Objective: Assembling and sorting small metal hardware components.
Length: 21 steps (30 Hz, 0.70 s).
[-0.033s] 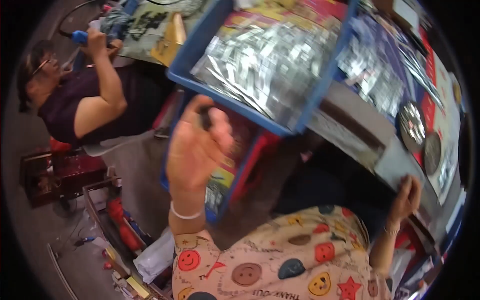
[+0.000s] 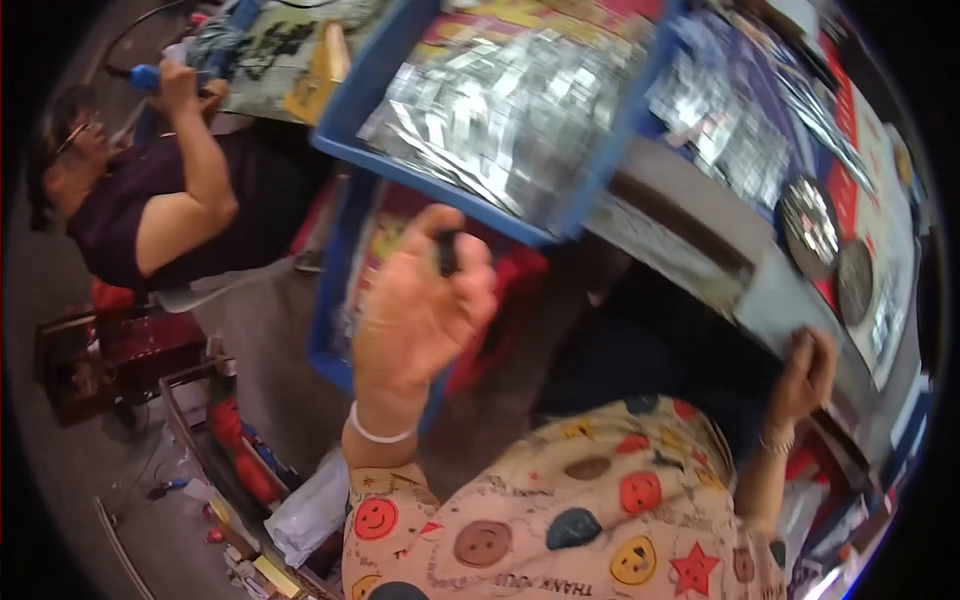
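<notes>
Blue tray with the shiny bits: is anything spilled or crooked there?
I see nothing spilled over its near rim. The shiny pieces lie jumbled in the blue tray, not in neat rows, so they look messy. The tray looks slanted, but the grey bench slants too; maybe the camera is tilted.

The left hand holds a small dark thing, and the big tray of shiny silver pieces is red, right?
Not quite: the head view shows that the big tray of shiny silver pieces is blue, not red. The left hand does hold a small dark thing.
</notes>
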Available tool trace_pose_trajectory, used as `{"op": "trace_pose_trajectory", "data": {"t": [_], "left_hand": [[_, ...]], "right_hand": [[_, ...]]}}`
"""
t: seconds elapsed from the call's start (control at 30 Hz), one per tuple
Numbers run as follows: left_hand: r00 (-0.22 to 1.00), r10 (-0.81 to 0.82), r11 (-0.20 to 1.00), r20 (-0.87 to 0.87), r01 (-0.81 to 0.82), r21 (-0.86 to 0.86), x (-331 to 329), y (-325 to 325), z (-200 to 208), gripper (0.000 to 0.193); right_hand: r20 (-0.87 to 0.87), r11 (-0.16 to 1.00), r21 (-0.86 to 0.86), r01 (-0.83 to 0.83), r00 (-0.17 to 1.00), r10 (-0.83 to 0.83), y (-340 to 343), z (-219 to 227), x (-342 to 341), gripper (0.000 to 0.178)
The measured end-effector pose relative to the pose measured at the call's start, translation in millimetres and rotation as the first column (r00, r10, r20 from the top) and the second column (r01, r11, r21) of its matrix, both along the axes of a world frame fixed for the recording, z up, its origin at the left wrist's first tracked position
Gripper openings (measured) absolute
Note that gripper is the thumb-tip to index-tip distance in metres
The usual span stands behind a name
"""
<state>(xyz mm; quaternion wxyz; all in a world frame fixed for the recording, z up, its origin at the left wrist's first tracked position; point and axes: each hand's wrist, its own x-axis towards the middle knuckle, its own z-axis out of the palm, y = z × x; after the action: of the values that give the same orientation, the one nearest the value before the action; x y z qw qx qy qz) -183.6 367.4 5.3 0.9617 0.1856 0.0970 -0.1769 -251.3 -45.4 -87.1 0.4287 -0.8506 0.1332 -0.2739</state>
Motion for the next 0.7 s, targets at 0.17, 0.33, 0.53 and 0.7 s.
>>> {"op": "trace_pose_trajectory", "data": {"t": [0.17, 0.33, 0.53, 0.7], "left_hand": [[0.919, -0.345, 0.909, -0.191, 0.276, -0.312, -68, -111, -42, 0.037], [0.848, -0.464, 0.845, -0.258, 0.335, -0.418, -85, -167, -37, 0.028], [0.787, -0.543, 0.826, -0.293, 0.439, -0.353, -89, -191, -34, 0.027], [0.759, -0.538, 0.837, -0.366, 0.431, -0.338, -86, -199, -33, 0.026]], "right_hand": [[-0.042, 0.654, 0.274, -0.706, 0.670, 0.741, 81, 79, 20, 0.028], [0.082, 0.331, 0.612, -0.718, 0.474, 0.877, 56, 66, 14, 0.016], [0.179, 0.081, 0.887, -0.454, 0.500, 0.847, 32, 60, -4, 0.013], [0.133, 0.071, 0.935, -0.348, 0.530, 0.837, 26, 55, -5, 0.011]]}}
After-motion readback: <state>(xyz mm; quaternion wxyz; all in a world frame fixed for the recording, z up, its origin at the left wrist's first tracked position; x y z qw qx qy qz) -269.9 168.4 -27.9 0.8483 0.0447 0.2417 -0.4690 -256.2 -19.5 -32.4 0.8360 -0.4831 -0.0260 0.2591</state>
